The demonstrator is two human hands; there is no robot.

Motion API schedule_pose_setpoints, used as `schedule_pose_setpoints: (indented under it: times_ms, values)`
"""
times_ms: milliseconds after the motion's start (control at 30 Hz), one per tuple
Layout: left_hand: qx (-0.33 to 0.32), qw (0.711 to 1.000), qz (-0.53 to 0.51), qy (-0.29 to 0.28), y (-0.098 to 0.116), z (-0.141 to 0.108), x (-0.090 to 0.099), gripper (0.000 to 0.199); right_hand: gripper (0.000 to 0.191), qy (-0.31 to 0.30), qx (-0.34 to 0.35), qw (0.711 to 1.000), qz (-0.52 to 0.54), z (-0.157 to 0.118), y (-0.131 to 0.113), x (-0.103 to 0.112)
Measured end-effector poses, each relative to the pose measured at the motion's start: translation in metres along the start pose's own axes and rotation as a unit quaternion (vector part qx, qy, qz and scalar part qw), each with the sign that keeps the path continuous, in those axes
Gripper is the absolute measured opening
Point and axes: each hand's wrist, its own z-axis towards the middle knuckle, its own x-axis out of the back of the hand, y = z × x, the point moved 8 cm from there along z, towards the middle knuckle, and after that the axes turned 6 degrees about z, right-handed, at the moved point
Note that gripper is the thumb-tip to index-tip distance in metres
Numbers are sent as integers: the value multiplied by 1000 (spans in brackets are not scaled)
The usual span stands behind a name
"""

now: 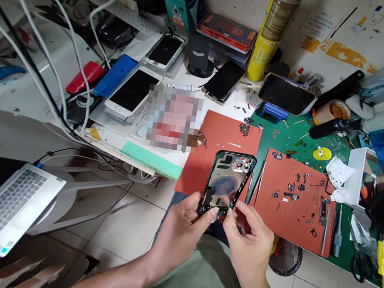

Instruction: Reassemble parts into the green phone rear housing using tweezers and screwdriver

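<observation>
An opened phone housing (225, 185), dark-framed with a round pad inside and camera rings at its top right, is held tilted over the front edge of the left orange mat. My left hand (184, 224) grips its lower left corner between thumb and fingers. At the lower right corner, my right hand (248, 237) has its thumb and fingers closed on the housing's bottom edge. Whether a small part is also pinched there is too small to tell.
Small parts and screws lie on the right orange mat (294, 235), with tweezers (257, 182) between the mats. Phones (133, 91), a spray can (268, 39) and a phone on a blue stand (286, 94) are behind. A laptop (16, 203) is at lower left.
</observation>
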Motion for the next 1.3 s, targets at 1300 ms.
schedule_pose_setpoints:
  times_ms: [1300]
  values:
    - [0,996,85,17,-3,-5,3,24,13,-36,25,999,-13,13,-16,3]
